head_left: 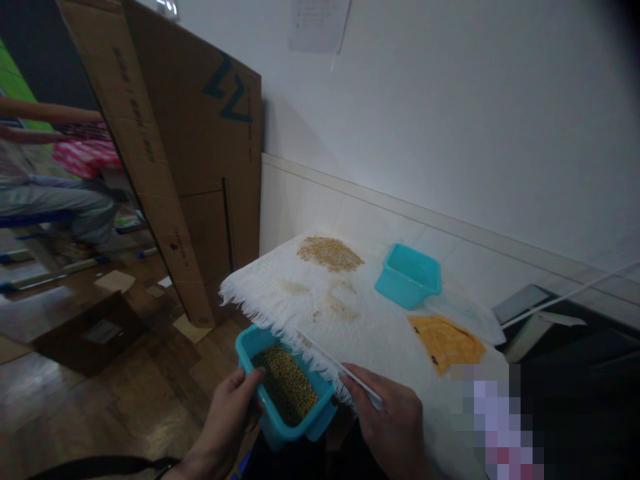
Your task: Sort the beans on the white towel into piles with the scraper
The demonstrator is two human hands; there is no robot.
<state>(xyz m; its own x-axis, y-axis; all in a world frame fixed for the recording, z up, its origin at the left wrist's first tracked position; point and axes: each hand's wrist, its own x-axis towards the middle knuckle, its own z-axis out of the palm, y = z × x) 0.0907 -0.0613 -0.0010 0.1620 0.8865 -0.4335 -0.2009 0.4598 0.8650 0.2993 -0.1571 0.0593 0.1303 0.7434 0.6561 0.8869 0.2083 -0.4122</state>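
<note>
My left hand [227,413] grips the near-left rim of a turquoise tub [265,350] full of small greenish-brown beans [287,390], held just under the fringed front edge of a white towel [370,327]. My right hand [393,417] rests on that towel edge and pinches a thin white stick [333,363], which lies slanted across the fringe above the tub. On the towel farther back sit a pile of tan beans [330,253] and a few thin smears of beans [337,305].
An empty turquoise tub [409,275] stands at the towel's far right, with a clear bag [465,312] and an orange packet [445,343] beside it. Tall cardboard sheets [193,153] lean at the left. A seated person [55,200] is beyond them. The white wall [450,120] runs behind.
</note>
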